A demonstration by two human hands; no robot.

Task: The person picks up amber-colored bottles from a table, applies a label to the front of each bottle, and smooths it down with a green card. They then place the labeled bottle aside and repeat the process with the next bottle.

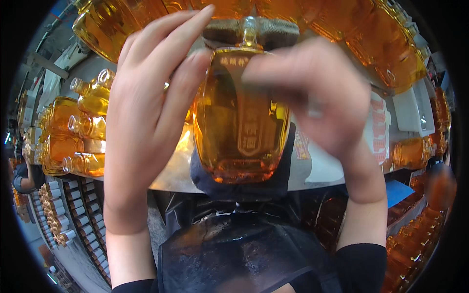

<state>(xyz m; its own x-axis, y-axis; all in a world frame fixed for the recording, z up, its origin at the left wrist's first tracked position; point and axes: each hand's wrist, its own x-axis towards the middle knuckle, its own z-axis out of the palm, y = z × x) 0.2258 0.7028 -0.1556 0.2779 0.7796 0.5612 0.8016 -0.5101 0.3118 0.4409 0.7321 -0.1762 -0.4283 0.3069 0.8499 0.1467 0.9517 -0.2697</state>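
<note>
Amber bottle point(225, 119) with pale gold lettering point(251, 129), black apron point(234, 249), white sheet point(379, 129) in repeating red pattern

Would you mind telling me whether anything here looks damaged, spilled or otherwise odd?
The apron stands out: patchy, shiny marks cross its dark front, perhaps wear or wetness. The central bottle shows no clear damage or spill.

Amber glass bottles point(391, 53) line the tabletop's point(300, 171) far edge; open-necked bottles point(94, 127) lie toward its left. A white plastic bin point(414, 115) sits near the right edge. White-and-brown caps point(59, 217) stand in rows beyond the near left corner, a blue sheet point(398, 194) beyond the near right.
</note>
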